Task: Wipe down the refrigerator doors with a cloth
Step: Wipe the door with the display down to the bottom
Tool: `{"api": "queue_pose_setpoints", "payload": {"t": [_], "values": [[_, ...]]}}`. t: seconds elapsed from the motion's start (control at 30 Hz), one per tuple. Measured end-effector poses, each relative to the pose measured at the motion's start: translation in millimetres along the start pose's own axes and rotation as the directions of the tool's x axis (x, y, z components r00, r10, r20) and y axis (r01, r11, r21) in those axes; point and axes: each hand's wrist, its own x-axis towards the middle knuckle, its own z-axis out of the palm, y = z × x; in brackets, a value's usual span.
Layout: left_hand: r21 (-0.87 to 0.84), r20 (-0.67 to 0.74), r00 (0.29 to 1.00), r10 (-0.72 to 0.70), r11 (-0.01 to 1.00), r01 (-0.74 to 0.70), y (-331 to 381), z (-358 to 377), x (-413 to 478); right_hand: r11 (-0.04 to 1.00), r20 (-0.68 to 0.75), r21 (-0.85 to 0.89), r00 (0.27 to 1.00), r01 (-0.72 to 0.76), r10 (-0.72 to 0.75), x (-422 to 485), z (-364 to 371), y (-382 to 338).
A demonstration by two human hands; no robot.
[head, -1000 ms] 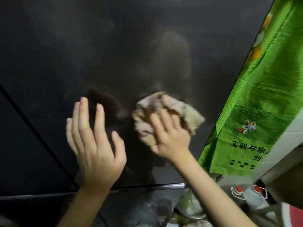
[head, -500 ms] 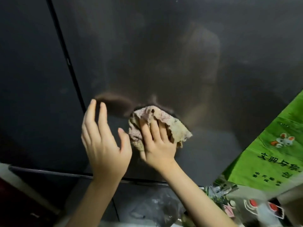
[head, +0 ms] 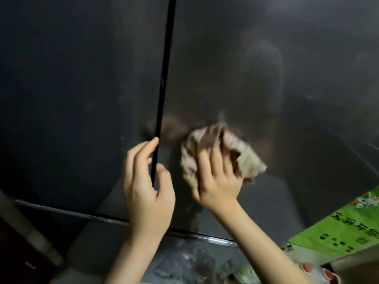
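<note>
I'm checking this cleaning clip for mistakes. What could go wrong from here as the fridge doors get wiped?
The bare left hand rests on the glossy doors across their seam, so it may leave fresh fingerprints. The cloth under the right hand is bunched and could miss patches or streak. The green bag sits close; the right arm might snag it.

The slim left forearm (head: 131, 261) and right forearm (head: 264, 244) are bare up to the view's lower edge. The left hand (head: 147, 193) and right hand (head: 217, 183) have slender fingers, the right one's blurred.
</note>
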Motion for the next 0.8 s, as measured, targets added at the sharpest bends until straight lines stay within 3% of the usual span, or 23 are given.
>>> {"api": "queue_pose_setpoints", "payload": {"t": [0.07, 0.13, 0.23, 0.37, 0.5, 0.57, 0.67, 0.8], "values": [[-0.04, 0.057, 0.998, -0.014, 0.999, 0.016, -3, -7, 6, 0.991, 0.158, 0.009, 0.978, 0.136, -0.136, -37, 6, -6], [-0.08, 0.1, 0.994, -0.041, 0.996, 0.049, -3, -12, 12, 0.982, 0.226, 0.041, 0.956, 0.183, -0.188, -44, 2, -7], [-0.148, 0.122, 0.986, -0.113, 0.98, 0.13, -5, -21, 22, 0.981, 0.1, 0.067, 0.977, 0.182, -0.188, 15, -10, -5], [-0.225, 0.109, 0.974, -0.198, 0.95, 0.218, -11, -31, 32, 0.992, -0.152, 0.116, 0.988, 0.043, -0.025, 110, -23, -7], [-0.271, 0.102, 0.969, -0.223, 0.931, 0.243, -15, -37, 44, 0.998, -0.159, 0.022, 0.986, -0.055, 0.058, 89, -7, -22], [-0.266, 0.126, 0.967, -0.222, 0.931, 0.248, -21, -39, 44, 0.999, -0.066, -0.033, 0.998, -0.013, 0.011, 42, 7, -40], [-0.168, 0.171, 0.973, -0.158, 0.968, 0.186, -31, -45, 42, 0.983, 0.155, -0.048, 0.973, 0.179, -0.169, -33, 26, -60], [-0.087, 0.245, 0.962, -0.122, 0.985, 0.147, -39, -49, 40, 0.975, 0.311, 0.023, 0.925, 0.22, -0.216, -63, 25, -54]]}}
